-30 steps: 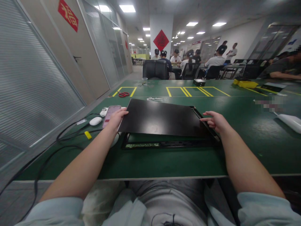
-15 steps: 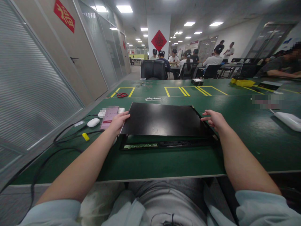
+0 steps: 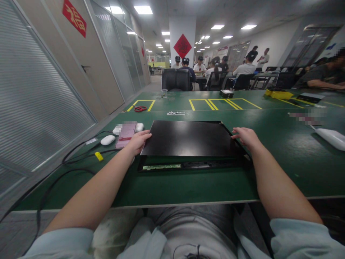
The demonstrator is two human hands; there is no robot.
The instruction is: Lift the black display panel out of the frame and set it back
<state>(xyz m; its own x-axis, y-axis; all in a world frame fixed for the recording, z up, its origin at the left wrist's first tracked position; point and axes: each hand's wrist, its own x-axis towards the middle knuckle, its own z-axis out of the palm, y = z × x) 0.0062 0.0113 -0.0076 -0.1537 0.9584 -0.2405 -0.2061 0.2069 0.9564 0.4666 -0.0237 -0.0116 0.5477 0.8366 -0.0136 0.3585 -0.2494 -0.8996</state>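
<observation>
A flat black display panel lies tilted over a shallow black frame, its left side raised. Along the frame's near side a narrow green circuit board shows. My left hand is closed on the panel's left edge, thumb on top; its other fingers are partly hidden. At the right edge, my right hand has its fingers apart, with the fingertips at the border of panel and frame.
Left of the panel are a phone, a white mouse, a yellow piece and black cables. Beyond lie red-handled scissors, small white pieces and a plastic cup. People sit at tables farther back.
The panel's left side has come down a little and shifted slightly right, my left hand moving with it. My right hand stays nearly in place at the right edge.
</observation>
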